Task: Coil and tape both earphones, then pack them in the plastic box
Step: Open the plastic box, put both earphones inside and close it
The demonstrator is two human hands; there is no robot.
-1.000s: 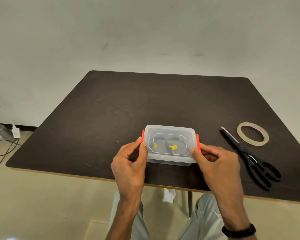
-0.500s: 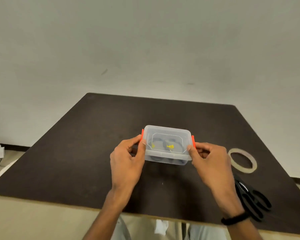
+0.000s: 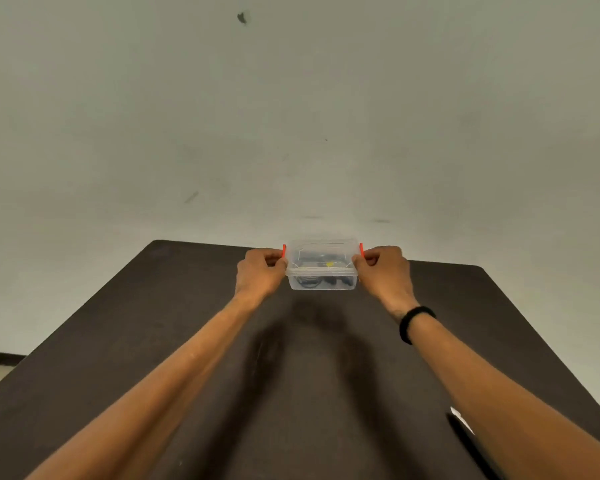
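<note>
Setting: a dark brown table (image 3: 153, 341) seen from above and behind, with a plain pale wall (image 3: 291, 116) rising beyond its far edge.
Left hand: the left hand (image 3: 258, 273) is at the end of a bare arm stretched far forward; its fingers are curled round the left end of the box and grip it by the orange clip (image 3: 284, 250) there.
Box: a small clear plastic box (image 3: 321, 266) with its lid on sits between the two hands at the far edge of the table; whether it rests on the table or is held just above it cannot be told.
Contents: dark coiled earphones (image 3: 312, 280) show through the clear wall, with a small yellow spot (image 3: 329, 264) visible under the lid.
Right hand: the right hand (image 3: 383, 271) curls its fingers round the right end of the box, beside a second orange clip (image 3: 361, 249).
Wrist: a black band (image 3: 414, 322) circles the right wrist.
Lower right: part of a dark object (image 3: 465, 441) with a pale tip lies on the table, half hidden by the right forearm.
</note>
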